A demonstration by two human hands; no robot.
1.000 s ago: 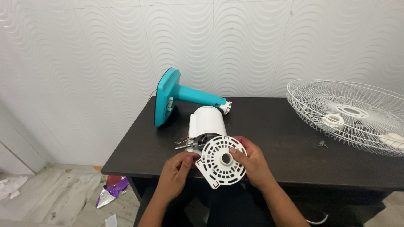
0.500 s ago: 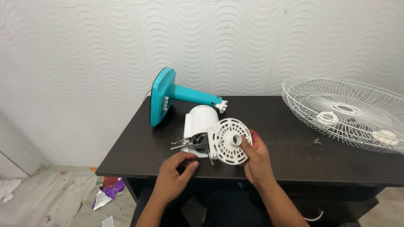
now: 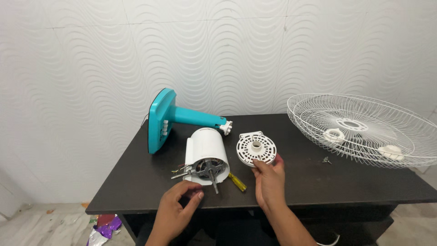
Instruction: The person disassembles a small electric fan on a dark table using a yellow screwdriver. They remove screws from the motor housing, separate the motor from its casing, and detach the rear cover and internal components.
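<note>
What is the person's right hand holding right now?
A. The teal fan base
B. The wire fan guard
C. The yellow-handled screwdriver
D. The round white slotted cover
D: the right hand grips the lower edge of the round white slotted cover, lifted clear of the white motor housing beside it.

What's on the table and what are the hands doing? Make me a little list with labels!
left hand: left hand rests at the table's front edge, just below the motor housing, fingers curled
right hand: right hand grips the round white vented cover by its lower edge
motor: shaft pointing toward the person, cover off
beside motor: yellow-handled screwdriver
back left: teal fan base lying on its side
right: white wire guard, small screw
surface: dark table
</note>
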